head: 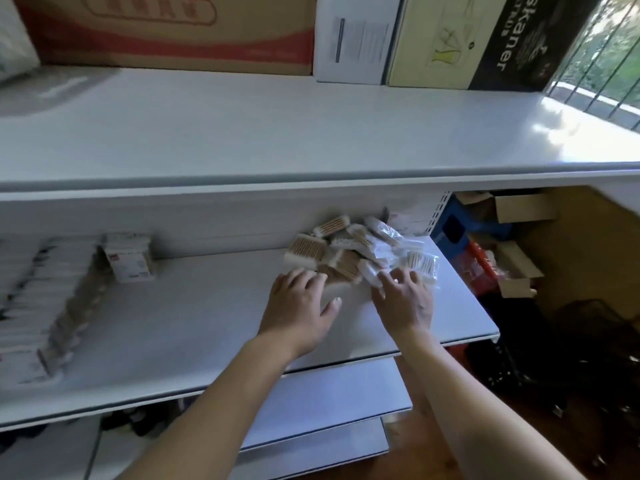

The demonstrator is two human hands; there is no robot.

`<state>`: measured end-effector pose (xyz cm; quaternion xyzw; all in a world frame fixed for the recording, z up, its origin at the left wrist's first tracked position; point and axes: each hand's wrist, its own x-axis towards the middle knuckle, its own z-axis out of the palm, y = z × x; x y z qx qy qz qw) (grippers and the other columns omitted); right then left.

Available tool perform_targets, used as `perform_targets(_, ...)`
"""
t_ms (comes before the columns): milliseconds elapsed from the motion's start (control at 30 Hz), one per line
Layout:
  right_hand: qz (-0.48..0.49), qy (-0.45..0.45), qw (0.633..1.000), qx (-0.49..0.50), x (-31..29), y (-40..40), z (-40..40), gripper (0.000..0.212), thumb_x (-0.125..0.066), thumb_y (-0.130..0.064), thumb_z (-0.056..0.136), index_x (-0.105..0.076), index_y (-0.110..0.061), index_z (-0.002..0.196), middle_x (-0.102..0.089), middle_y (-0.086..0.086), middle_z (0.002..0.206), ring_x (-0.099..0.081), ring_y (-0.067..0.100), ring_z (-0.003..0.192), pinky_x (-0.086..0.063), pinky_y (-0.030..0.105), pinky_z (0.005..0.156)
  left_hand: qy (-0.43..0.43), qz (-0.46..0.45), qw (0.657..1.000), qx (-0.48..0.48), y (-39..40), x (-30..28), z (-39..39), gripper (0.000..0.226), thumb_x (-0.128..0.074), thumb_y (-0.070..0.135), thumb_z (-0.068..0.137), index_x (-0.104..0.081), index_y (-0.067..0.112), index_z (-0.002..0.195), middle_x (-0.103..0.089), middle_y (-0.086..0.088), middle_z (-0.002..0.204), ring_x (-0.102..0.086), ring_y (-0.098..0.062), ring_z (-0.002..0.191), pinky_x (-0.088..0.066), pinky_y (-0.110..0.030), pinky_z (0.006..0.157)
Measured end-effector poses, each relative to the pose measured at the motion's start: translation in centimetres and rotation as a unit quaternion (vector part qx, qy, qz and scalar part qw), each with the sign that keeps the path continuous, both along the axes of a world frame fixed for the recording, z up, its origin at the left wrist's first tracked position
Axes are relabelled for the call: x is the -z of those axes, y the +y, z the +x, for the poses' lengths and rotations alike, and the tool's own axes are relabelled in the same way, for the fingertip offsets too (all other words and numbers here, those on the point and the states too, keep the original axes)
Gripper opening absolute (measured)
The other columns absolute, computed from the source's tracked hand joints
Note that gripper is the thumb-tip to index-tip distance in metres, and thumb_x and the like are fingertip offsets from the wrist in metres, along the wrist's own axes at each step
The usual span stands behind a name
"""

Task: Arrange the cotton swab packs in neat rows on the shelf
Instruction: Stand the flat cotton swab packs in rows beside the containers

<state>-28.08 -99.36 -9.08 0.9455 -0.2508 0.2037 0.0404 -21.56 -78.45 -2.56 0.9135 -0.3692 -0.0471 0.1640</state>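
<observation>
Starting at the far left of the shelf (194, 317): a blurred stack of white packs (38, 299), then a small white box (129, 258) standing upright near the back. Well right of that, the heap of cotton swab packs (360, 254) lies jumbled at the right end of the same shelf, no rows formed. Left hand (299, 308) is palm down, fingers straight and spread, tips on the near edge of the heap — holding nothing. Right hand (403, 299) likewise spread flat, fingertips on a clear-wrapped pack at the heap's right side — no grip visible. Packs look light, the film wrap slippery and crinkly, the swabs inside stiff enough to keep shape. Best taken by the long edges, pinched between thumb and fingers, one at a time.
</observation>
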Motion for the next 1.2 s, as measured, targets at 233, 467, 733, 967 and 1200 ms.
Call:
perform_targets(233,0.010,-0.213,0.954,-0.210,0.4,2.2,-3.6,0.023,-0.069,-0.022,0.085,-0.074,-0.013,0.105,-0.067,0.004,0.096,-0.063,0.027,0.074,-0.050,0.034,0.051,0.356,-0.243,0.889,-0.153,-5.3,0.1,-1.5,0.061,-0.063,0.063,0.082,-0.057,0.021,0.125,-0.070,-0.005,0.118,-0.067,-0.026,0.108,-0.052,-0.039,0.096)
perform_targets(467,0.054,-0.166,0.980,-0.095,0.7,-3.9,-4.8,0.033,-0.063,-0.020,0.090,-0.068,-0.007,0.120,-0.066,0.014,0.119,-0.063,0.035,0.100,-0.054,0.040,0.077,0.314,-0.295,0.869,-0.241,-7.4,0.8,-1.4,0.032,-0.064,0.017,0.089,-0.061,0.020,0.120,-0.066,-0.002,0.109,-0.063,-0.023,0.098,-0.050,-0.024,0.077)
perform_targets(733,0.107,0.012,0.994,-0.004,2.3,-9.3,-2.2,0.024,-0.060,-0.033,0.092,-0.067,-0.020,0.112,-0.056,0.009,0.125,-0.060,0.039,0.098,-0.052,0.042,0.076,0.421,-0.381,0.783,-0.254,-6.9,1.3,-1.8,0.008,-0.053,0.016,0.098,-0.059,0.013,0.102,-0.070,-0.012,0.102,-0.070,-0.025,0.082,-0.063,-0.043,0.066)
perform_targets(967,0.152,-0.221,0.959,-0.091,0.8,-3.6,-7.8,0.011,-0.076,-0.019,0.089,-0.077,-0.015,0.099,-0.068,0.002,0.115,-0.069,0.023,0.089,-0.058,0.033,0.072,0.429,-0.406,0.765,-0.257,-8.0,1.4,-2.1,0.014,-0.052,0.018,0.101,-0.056,0.020,0.114,-0.065,-0.012,0.119,-0.070,-0.030,0.095,-0.063,-0.044,0.065)
perform_targets(1200,0.188,-0.233,0.907,-0.297,-1.5,2.1,-6.1,0.024,-0.063,-0.012,0.095,-0.073,-0.013,0.117,-0.064,0.004,0.132,-0.065,0.019,0.111,-0.053,0.025,0.089,0.447,-0.462,0.737,-0.209,-8.0,1.0,-3.2,0.016,-0.068,0.033,0.095,-0.057,0.026,0.104,-0.071,-0.004,0.101,-0.072,-0.024,0.093,-0.061,-0.049,0.083)
